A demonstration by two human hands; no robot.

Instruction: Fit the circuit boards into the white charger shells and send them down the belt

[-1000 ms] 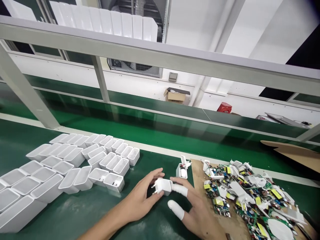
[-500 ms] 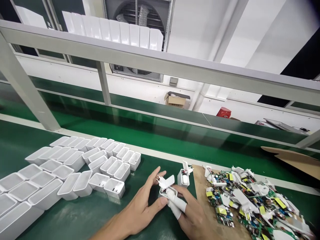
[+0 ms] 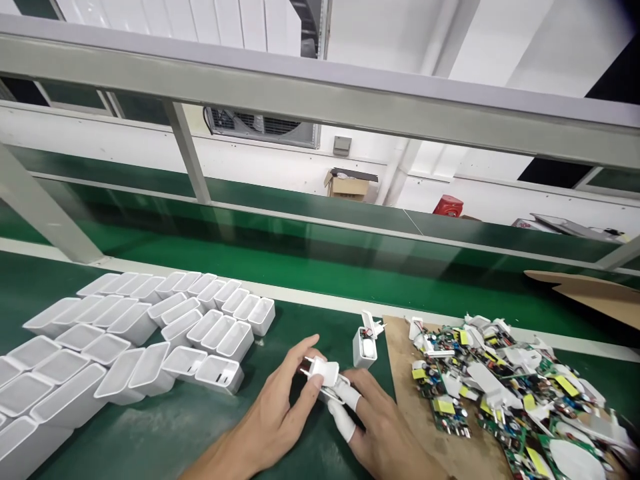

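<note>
Between my two hands is a white power adapter, its housing (image 3: 331, 395) mostly covered by my fingers. My left hand (image 3: 277, 407) pinches the adapter's pronged plug cover (image 3: 325, 371), thumb on top and fingers behind, with the metal prongs pointing left. The cover lies tilted over the housing. My right hand (image 3: 380, 417), with white finger cots on two fingers, grips the housing from the right. Just beyond it stands another white adapter (image 3: 365, 348), its cover hinged up and red wires showing inside.
Rows of open white plastic casings (image 3: 135, 373) fill the left of the green table (image 3: 165, 440). At the right, a brown board (image 3: 400, 373) carries a heap of circuit boards (image 3: 500, 393) with white plug covers. A metal rail (image 3: 320, 87) crosses above.
My left thumb has moved onto the plug cover, which has come down closer over the housing. My left fingers have closed in around it. The camera view has shifted slightly.
</note>
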